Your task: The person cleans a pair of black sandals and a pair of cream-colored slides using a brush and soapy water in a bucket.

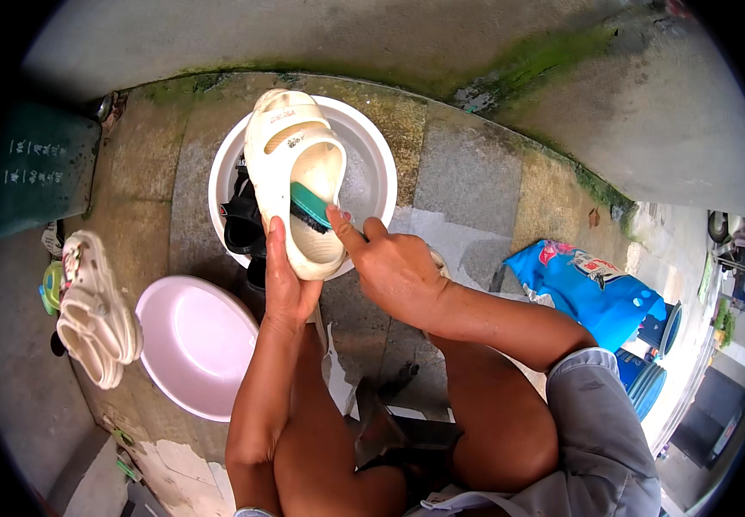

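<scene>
Cream clog point(269, 177), above the white basin point(390, 177). Left of the basin: beige clogs point(90, 323), pink tub point(191, 345). Nearside: your left hand point(290, 293), partly hidden, closes on the clog's heel; your right hand point(400, 276) curls round a green brush point(310, 203) inside the clog. Right of the basin: blue bag point(575, 280).

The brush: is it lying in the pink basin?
No, the brush is in the foot opening of the cream clog above the white basin, apart from the pink basin.
</scene>
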`<state>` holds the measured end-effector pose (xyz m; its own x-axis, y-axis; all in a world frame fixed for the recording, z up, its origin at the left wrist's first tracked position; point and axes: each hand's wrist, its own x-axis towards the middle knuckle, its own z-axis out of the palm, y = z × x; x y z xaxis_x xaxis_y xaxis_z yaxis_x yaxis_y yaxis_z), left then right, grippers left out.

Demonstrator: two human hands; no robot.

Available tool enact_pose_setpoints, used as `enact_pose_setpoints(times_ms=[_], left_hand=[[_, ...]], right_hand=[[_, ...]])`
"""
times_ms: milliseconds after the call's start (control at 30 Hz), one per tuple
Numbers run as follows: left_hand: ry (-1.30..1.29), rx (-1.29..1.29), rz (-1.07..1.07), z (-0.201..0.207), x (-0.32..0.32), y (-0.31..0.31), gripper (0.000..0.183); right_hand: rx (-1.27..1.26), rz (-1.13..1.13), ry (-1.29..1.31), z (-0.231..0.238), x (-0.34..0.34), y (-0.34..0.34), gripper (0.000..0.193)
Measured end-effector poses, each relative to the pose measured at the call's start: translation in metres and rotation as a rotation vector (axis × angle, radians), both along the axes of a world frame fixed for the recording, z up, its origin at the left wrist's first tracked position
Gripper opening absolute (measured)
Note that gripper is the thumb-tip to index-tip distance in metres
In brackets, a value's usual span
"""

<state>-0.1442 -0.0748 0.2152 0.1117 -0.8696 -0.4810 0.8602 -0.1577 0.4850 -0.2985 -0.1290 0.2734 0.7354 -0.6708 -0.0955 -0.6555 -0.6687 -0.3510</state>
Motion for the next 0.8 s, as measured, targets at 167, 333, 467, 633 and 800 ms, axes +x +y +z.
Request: enact_pose_setpoints(times_ms=[167, 333, 467, 633, 800], left_hand=[[-0.046, 0.055, -0.047, -0.017, -0.017, 0.003, 0.060], [0.073, -0.012, -0.087, -0.009, 0.000, 0.006, 0.054], [0.053, 0.010, -0.149, -0.012, -0.032, 0.003, 0.068], [-0.010, -0.005, -0.131, -0.021, -0.004, 0.011, 0.065], [-0.037, 0.020, -0.087, -0.041, 0.011, 0.015, 0.058]], right_hand=[[-0.043, -0.190, -0.064, -0.041, 0.014, -0.038, 0.063], [0.117, -0.041, -0.056, -0.004, -0.010, 0.007, 0.068], [-0.096, -0.240, 0.051, -0.046, 0.001, -0.048, 0.063], [0.234, -0.187, -0.062, -0.017, -0.003, -0.006, 0.052], [0.627, -0.079, -0.321, 0.008, -0.062, 0.009, 0.050]])
